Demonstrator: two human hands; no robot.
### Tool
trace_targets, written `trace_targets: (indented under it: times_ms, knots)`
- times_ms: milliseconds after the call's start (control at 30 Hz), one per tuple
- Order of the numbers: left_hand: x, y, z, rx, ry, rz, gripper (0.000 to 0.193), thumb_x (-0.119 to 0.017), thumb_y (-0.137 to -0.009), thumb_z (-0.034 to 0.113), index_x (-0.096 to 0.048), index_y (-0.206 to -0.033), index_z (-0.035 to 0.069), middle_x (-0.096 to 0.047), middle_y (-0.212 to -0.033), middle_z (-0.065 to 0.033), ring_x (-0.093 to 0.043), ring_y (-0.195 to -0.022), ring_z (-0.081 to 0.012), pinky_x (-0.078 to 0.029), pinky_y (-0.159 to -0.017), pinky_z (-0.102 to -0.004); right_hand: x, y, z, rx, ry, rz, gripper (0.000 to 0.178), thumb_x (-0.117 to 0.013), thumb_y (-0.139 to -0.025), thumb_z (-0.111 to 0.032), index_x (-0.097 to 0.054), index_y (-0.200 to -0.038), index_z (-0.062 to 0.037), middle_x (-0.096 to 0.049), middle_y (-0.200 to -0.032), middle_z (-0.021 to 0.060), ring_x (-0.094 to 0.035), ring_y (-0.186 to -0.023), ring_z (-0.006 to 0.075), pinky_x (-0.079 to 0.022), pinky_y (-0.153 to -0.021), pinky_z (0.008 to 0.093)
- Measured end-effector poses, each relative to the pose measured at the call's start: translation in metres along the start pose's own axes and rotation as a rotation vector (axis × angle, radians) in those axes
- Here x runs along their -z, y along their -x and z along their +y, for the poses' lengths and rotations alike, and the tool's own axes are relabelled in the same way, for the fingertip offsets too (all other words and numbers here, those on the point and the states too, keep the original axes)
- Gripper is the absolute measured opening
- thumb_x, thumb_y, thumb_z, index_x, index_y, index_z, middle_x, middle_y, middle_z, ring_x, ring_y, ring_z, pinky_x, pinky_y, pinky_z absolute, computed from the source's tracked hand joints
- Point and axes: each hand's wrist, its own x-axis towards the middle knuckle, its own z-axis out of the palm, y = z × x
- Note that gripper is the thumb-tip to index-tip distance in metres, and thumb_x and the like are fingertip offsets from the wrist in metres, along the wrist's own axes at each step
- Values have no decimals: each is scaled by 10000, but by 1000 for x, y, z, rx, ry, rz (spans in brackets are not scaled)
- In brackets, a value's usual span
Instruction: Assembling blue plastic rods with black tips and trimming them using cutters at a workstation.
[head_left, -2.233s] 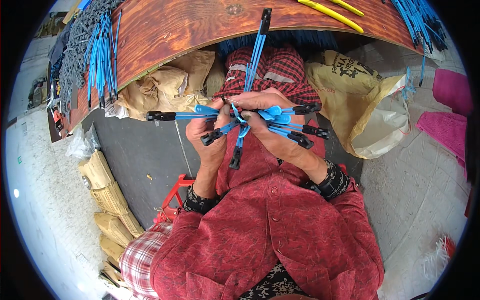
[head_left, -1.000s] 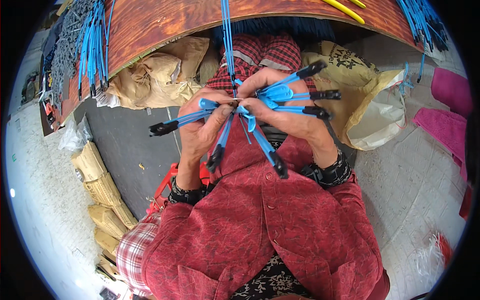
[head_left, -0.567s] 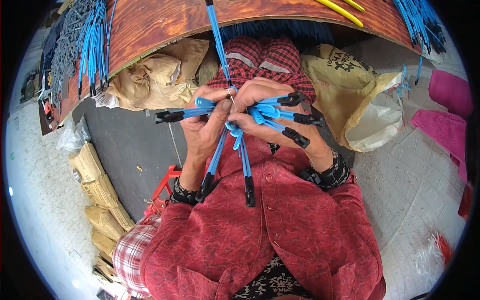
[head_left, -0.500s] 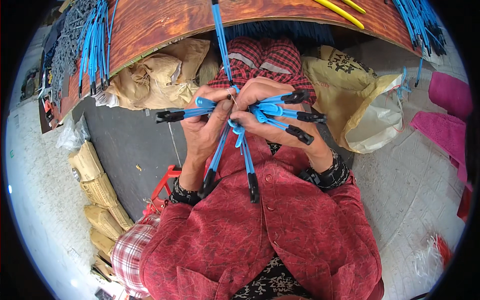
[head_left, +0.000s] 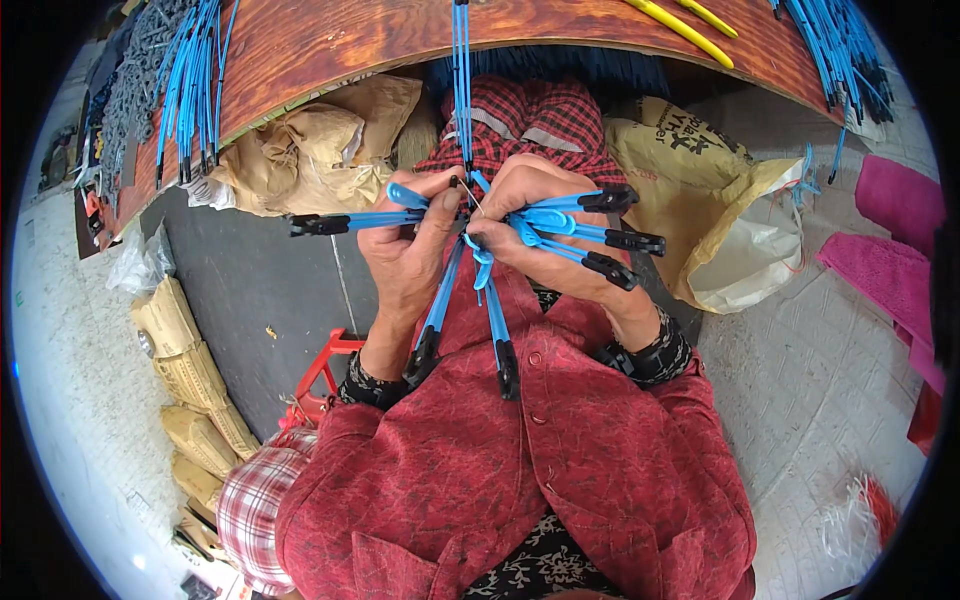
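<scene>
Radial blue-rod assembly (head_left: 498, 320) is held in front of the chest, over the lap, near the table edge. Rods fan out from a central hub. Longest visible axis: one rod group runs almost straight up the view, away from the wearer, its tip cut off by the frame. One group points left; three point right, the lower two sloping slightly down; two splay toward the jacket (head_left: 420, 460). Black end pieces on the visible tips.

Left hand (head_left: 405, 255): thumb and forefinger pinched together on the hub side. Right hand (head_left: 560, 265): fingers curled, clamped on the assembly among the right-hand rods. A thin metal wire (head_left: 470, 195) spans the fingertips (which of them grips it, cannot tell). Fingers block most of the hub.

Beyond: wood-grain table (head_left: 400, 35), yellow handles (head_left: 685, 30), blue rod bundles (head_left: 195, 90) at both sides; woven sack (head_left: 680, 150) right, crumpled brown paper (head_left: 340, 130) left.
</scene>
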Motion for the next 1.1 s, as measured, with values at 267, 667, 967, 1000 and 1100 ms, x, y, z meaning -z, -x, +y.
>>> trace_targets:
  times_ms: [267,667,967,1000,1100]
  knots:
    - [-2,3,-5,-3,28,22,205,-748,-890,13,-753,-1095,20,-664,-916,-34,-585,-805,-84,-440,-680,-223,2,0,-1,1,-12,-24,139,-779,-767,-32,-645,-803,-29,-597,-726,45,-587,-683,167,-453,-597,323]
    - [-1,7,0,-66,2,-40,220,-736,-868,-14,-749,-1087,-2,-682,-954,-90,-632,-845,-152,-486,-728,-262,2,-3,2,-136,-88,18,148,-802,-793,-49,-665,-834,-11,-648,-784,59,-616,-722,167,-484,-665,307]
    - [1,37,14,252,544,-315,686,-700,-843,95,-448,-1464,-50,-569,-1276,-175,-600,-1168,-268,-399,-1082,-397,36,-3,8,79,-85,-329,244,-861,-708,-61,-703,-894,-46,-715,-893,83,-677,-858,249,-530,-794,374]
    - [4,39,12,302,696,-332,758,-711,-832,124,-398,-1497,-62,-534,-1335,-188,-579,-1215,-279,-359,-1137,-414,40,-2,10,67,-83,-332,244,-861,-708,-61,-703,-894,-46,-715,-893,83,-677,-858,249,-530,-794,374]
    - [41,42,-22,236,645,-351,547,-666,-867,199,-543,-1319,-84,-619,-1187,-170,-611,-1139,-267,-465,-1043,-456,41,4,12,158,-109,-394,258,-884,-690,-88,-701,-868,-55,-725,-869,75,-676,-838,265,-533,-779,392]
